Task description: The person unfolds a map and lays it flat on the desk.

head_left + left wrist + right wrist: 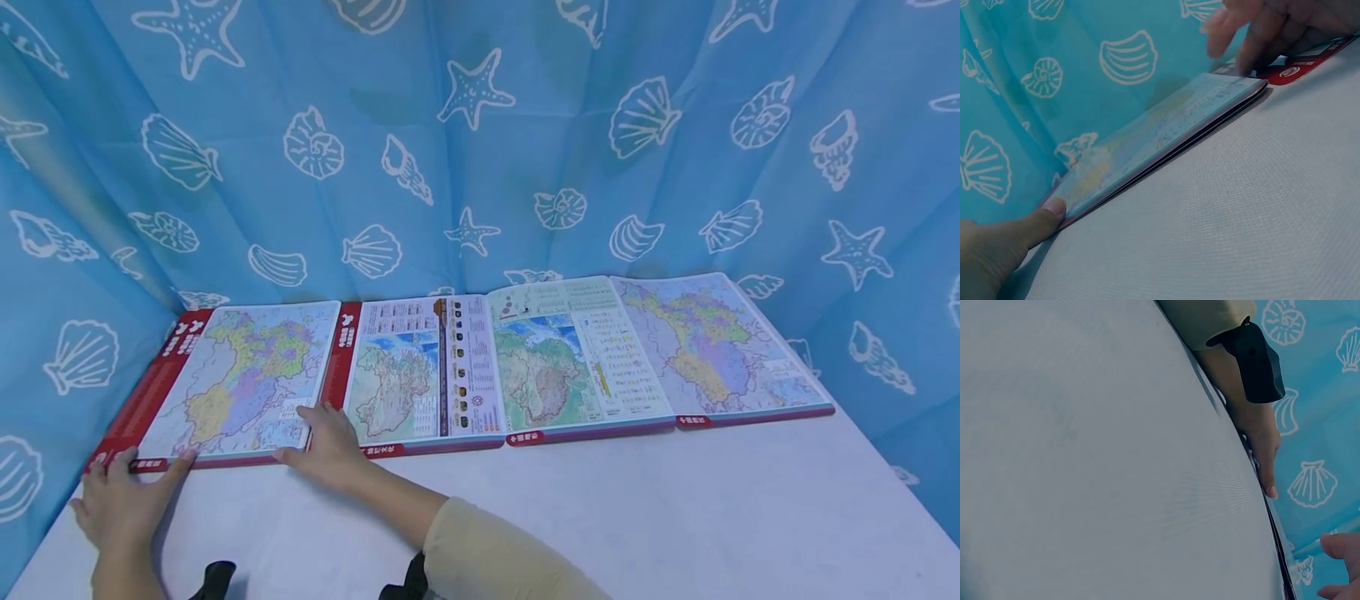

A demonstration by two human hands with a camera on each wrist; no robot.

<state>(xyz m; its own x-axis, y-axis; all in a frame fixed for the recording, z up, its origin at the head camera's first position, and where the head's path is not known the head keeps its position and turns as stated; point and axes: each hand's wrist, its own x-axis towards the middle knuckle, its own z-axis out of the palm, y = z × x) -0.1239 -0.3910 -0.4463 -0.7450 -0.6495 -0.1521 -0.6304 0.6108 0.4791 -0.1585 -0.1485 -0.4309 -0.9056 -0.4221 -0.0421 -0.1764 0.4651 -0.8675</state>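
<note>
Leftmost map [262, 367] lies face up on the white table [675, 517], between the two hands. At its near left corner rests the left hand [123, 500], thumb and fingers spread apart, the thumb on the near edge and fingertips over the red strip [152, 392]. By its near right corner, the right hand [330, 446] has thumb and index finger parted (how firmly they press, I cannot tell). Three more maps [543, 379] continue rightward in a row.
</note>
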